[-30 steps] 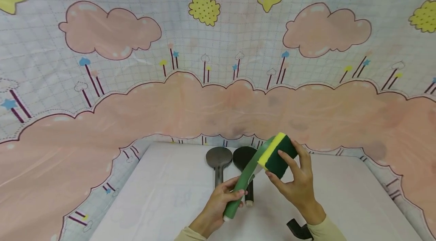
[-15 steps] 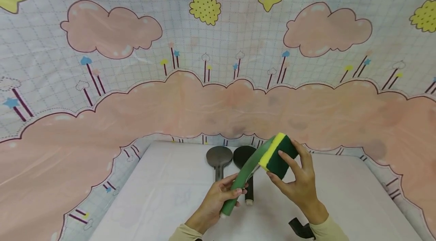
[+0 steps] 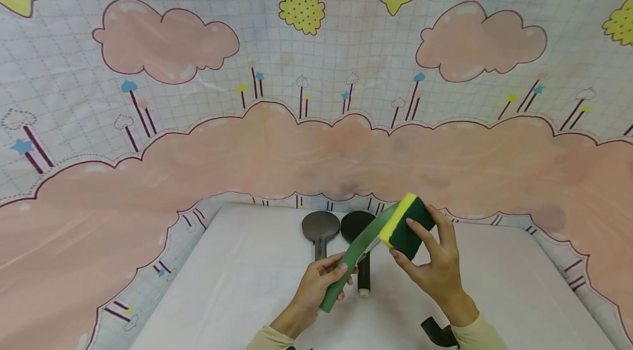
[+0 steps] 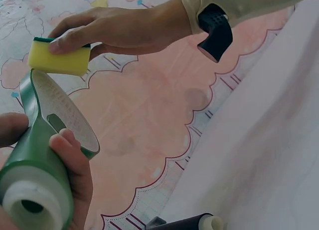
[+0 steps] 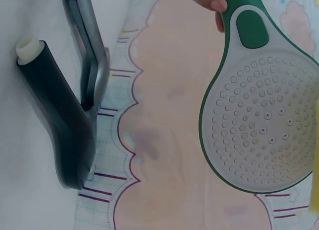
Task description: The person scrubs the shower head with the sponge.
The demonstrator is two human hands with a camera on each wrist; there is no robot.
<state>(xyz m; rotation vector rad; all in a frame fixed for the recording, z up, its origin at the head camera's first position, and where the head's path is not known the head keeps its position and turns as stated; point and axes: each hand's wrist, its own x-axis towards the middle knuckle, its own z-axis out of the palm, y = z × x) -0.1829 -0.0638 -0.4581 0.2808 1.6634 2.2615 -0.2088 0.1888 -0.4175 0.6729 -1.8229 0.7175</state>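
Shower head (image 5: 256,117) — green, grey-faced

There are three shower heads (image 3: 358,250) (image 3: 320,226) (image 3: 354,223), one sponge (image 3: 406,227), two hands (image 3: 318,285) (image 3: 439,266).

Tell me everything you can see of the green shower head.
The green shower head has a glossy, plastic-looking green shell, a pale grey spray face dotted with round nozzles, a green inset at the neck, and a whitish hollow connector at the handle's end. It is held aslant above the white table, handle end nearest the person. The left hand grips the handle; the yellow-and-green sponge appears to meet the head's rim, contact uncertain.
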